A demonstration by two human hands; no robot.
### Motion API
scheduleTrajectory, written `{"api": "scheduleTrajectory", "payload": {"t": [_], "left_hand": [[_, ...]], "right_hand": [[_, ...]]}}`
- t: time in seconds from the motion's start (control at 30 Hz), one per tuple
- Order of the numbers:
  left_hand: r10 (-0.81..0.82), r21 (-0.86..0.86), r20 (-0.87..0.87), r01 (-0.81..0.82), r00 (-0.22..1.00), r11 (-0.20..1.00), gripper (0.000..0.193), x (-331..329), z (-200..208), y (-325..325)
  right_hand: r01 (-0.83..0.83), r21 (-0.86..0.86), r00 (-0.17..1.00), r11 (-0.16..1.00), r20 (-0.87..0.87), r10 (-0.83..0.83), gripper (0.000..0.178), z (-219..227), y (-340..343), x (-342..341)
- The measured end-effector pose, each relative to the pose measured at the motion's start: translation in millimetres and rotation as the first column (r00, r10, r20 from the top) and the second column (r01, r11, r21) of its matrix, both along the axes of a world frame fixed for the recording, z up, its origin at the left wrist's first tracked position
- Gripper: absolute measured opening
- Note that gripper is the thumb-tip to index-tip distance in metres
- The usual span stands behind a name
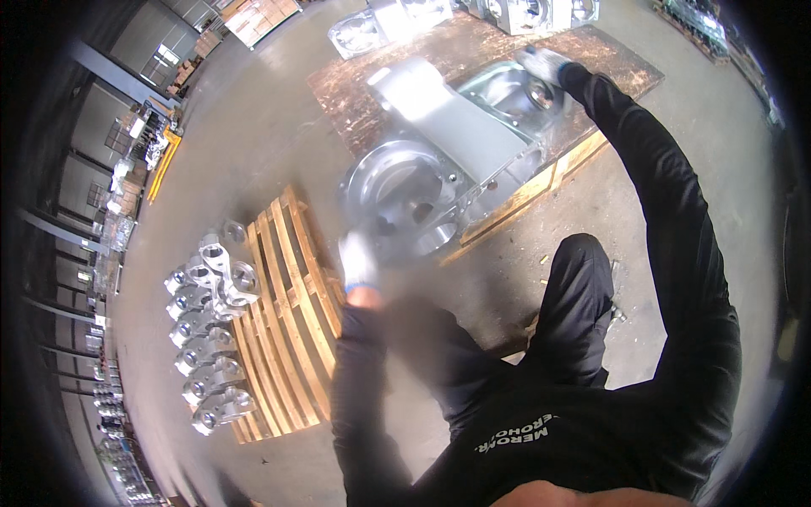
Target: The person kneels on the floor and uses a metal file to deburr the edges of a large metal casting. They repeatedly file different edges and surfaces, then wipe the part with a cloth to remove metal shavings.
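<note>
A large silvery metal casting [473,135] lies across the near part of a brown board, with a round ring-shaped end [389,182] at the left and a rounded opening at the right. My right hand [543,64], in a white glove, reaches to the casting's far right end and grips its rim. Beside the ring's lower left edge is my left hand [358,260], also in a white glove. Motion smears its fingers, so whether it touches the ring cannot be made out. Blur also softens the casting's left end.
The brown board [346,93] rests on a wooden pallet [541,182], with more castings [359,35] along its far side. To the left, a slatted pallet [283,317] stands beside several smaller metal castings [205,359]. A yellow pallet jack [165,165] stands farther off on the grey floor.
</note>
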State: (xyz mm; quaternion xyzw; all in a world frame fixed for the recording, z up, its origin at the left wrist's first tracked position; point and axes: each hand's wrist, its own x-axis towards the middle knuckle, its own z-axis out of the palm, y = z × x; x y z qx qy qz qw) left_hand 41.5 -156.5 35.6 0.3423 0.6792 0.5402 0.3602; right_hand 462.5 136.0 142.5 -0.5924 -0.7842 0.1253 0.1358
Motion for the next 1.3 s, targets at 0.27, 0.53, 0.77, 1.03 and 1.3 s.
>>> {"api": "scheduleTrajectory", "payload": {"t": [0.27, 0.53, 0.77, 1.03, 1.3], "left_hand": [[0.412, 0.129, 0.247, -0.452, 0.877, 0.883, 0.027, 99, 16, -43], [0.185, 0.287, -0.088, -0.153, 0.979, 0.946, 0.028, 85, 49, -17], [-0.073, 0.274, -0.48, 0.228, 0.874, 0.934, 0.057, 41, 77, 37], [-0.125, 0.255, -0.092, 0.145, 0.988, 0.956, 0.078, -14, 37, 78], [0.562, 0.329, -0.445, -0.457, 0.697, 0.827, 0.051, 61, -41, 20]], "right_hand": [[0.188, -0.021, 0.95, 0.982, -0.249, -0.187, 0.069, -20, 11, -61], [0.407, 0.008, 0.775, 0.913, -0.533, -0.341, 0.064, -68, -17, 0], [0.721, 0.063, 0.48, 0.691, -0.764, -0.432, 0.063, -133, -99, 42], [0.742, -0.085, 0.133, 0.665, -0.953, -0.27, 0.047, -121, -180, 8], [0.57, 0.281, 0.436, 0.772, -0.9, 0.005, 0.031, -109, -162, -8]]}}
